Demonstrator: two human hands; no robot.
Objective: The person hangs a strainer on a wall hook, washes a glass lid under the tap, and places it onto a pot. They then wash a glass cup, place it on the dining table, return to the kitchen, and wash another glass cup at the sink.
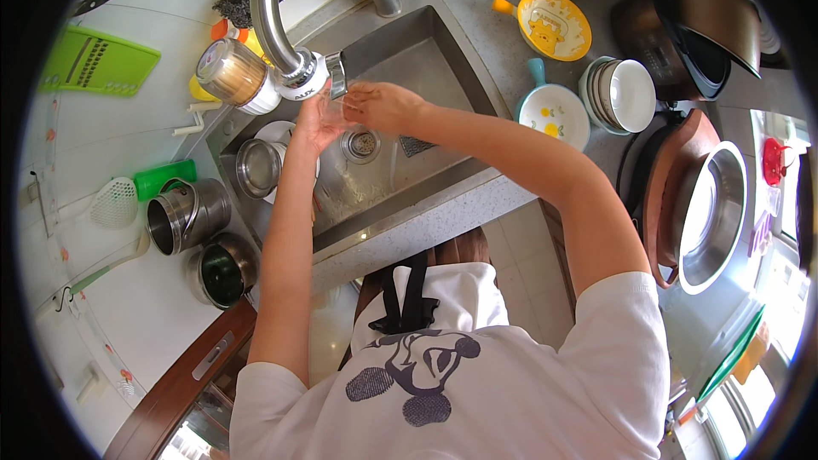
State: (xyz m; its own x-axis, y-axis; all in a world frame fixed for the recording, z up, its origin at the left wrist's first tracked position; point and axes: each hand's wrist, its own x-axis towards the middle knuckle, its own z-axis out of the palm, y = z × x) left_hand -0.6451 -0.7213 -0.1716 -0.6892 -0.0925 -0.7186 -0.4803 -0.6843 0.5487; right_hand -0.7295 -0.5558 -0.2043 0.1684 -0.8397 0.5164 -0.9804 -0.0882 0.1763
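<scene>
Beneath the spout of a brushed metal faucet point(271, 13), which has a white collar, my two hands meet over a stainless steel sink point(415, 64). My left hand point(314, 121) is raised close under the spout, its fingers partly hidden by the collar. My right hand point(386, 105) reaches across from the right, fingers bent toward the left one. Something clear shows between them; whether it is running water or a transparent object I cannot tell. Below the hands is the drain strainer point(361, 144). A small metal bowl point(258, 168) and white dishes stand in the sink's left corner.
Right of the sink are a yellow handled dish point(555, 25), a blue-handled bowl point(554, 116), stacked bowls point(629, 96) and a rice cooker point(664, 38). A jar point(231, 73) stands behind the faucet's left side. Metal pots point(188, 216) line the left counter.
</scene>
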